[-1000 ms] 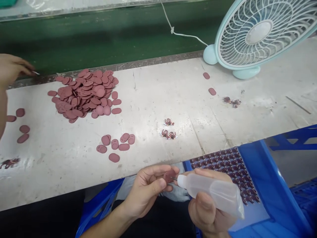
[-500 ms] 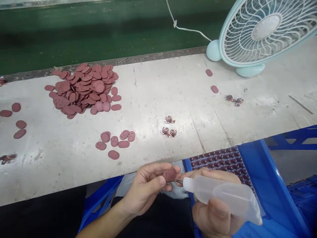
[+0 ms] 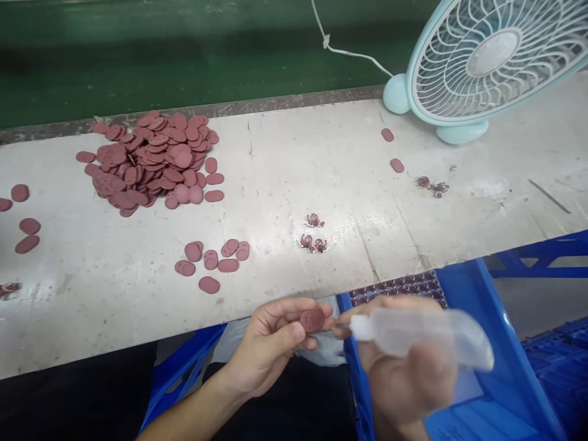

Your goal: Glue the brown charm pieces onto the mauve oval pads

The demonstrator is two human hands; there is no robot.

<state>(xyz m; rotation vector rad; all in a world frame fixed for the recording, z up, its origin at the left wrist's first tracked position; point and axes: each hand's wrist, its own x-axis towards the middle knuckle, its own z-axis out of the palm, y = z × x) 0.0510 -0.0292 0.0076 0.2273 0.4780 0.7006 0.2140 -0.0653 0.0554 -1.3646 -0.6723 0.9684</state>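
Maroon disc (image 3: 312, 319) sat pinched in left hand (image 3: 273, 343), short of table (image 3: 275, 177); right hand (image 3: 408, 373) clasped bottle (image 3: 427, 334), nozzle (image 3: 342, 326) near disc. Right hand partly hid blue bin (image 3: 514, 349). Pile (image 3: 154, 160), fan (image 3: 493, 52) stood beyond.

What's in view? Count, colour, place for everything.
table: one, whitish, centre
backdrop: one, green, behind table
fan: one, pale blue, right rear
cable: one, white, left of fan
disc pile: many, reddish, left rear
near discs: several, reddish, before pile
stray discs: six, reddish, four far left, two by fan
figures: about six, brownish, centre, right, left edge
bin: one, blue, lower right
sheet: one, dark patterned, inside bin
frames: several, blue, below table
bottle: one, translucent, in right hand
held disc: one, reddish, in left hand
left hand: one, bare, lower centre
right hand: one, bare, lower right
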